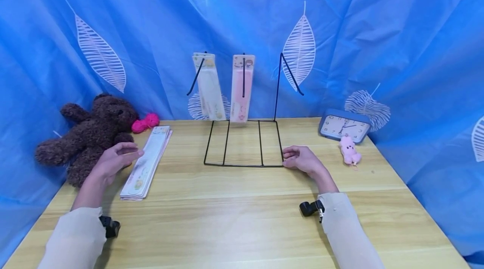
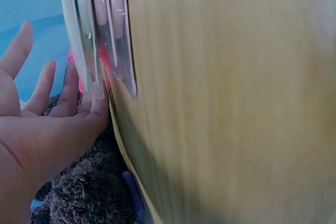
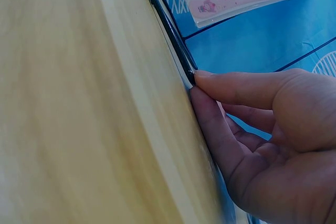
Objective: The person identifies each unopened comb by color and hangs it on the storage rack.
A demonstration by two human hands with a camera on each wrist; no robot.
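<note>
A black wire rack [image 1: 242,164] stands at the middle of the wooden table [image 1: 242,218]. Two packaged combs hang from its hooks, a cream one [image 1: 209,88] and a pink one [image 1: 241,90]; the third hook [image 1: 291,75] is bare. My right hand [image 1: 289,157] pinches the front right corner of the rack's base, and the right wrist view shows the thumb [image 3: 236,85] and a finger [image 3: 210,121] closing on the wire [image 3: 173,35]. A stack of packaged combs [image 1: 147,162] lies at the left. Beside it my left hand [image 1: 130,153] is open, its straight fingers [image 2: 97,108] touching the stack's edge [image 2: 100,40].
A brown teddy bear [image 1: 90,134] sits at the table's left edge with a pink fluffy item [image 1: 145,122] behind it. A blue alarm clock [image 1: 344,125] and a small pink plush [image 1: 349,150] are at the right. A blue leaf-print curtain [image 1: 397,50] surrounds the table.
</note>
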